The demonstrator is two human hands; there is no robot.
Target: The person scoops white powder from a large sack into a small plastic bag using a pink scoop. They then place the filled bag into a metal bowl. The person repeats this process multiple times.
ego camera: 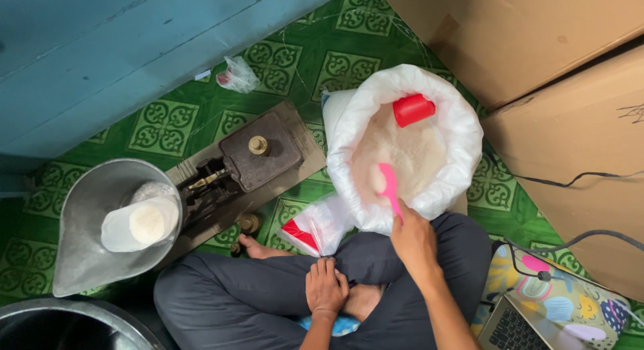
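Note:
I sit cross-legged on a green patterned floor. My right hand (414,241) grips a pink spoon (388,186) whose bowl dips into white grains inside a large open white sack (463,132). A red cup (413,109) lies on the grains at the sack's far side. My left hand (326,286) rests flat on my knee, fingers apart, holding nothing. At the left a metal scale pan (84,246) holds a clear bag (137,224) filled with white grains.
A dark metal balance scale (251,155) stands between pan and sack. Small plastic bags (315,227) lie by my knee, another (236,75) near the blue wall. Cardboard boxes (537,35) stand right, a laptop (516,326) and cables lower right, a metal basin (74,323) lower left.

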